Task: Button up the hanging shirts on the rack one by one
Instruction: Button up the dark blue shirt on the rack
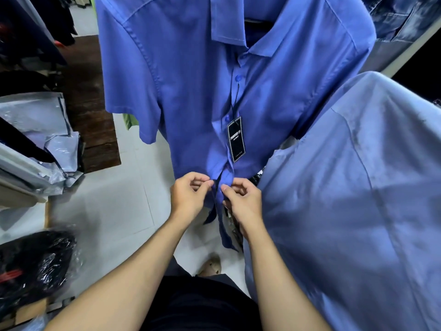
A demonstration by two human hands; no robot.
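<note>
While pale shirt (358,187) crowds my right, left hand (188,194) and right hand (243,201) pinch blue shirt (191,91) placket edges, hanging vertical, floor (114,206) open left.

Blue shirt (191,91) hanging, upper buttons closed, black tag (235,139) dangling on the placket. Left hand (188,193) and right hand (241,199) pinch the two front edges near the hem, placket open below them. Pale blue shirt (353,187) just right. Black bagged bundle (35,261) on floor at left
</note>
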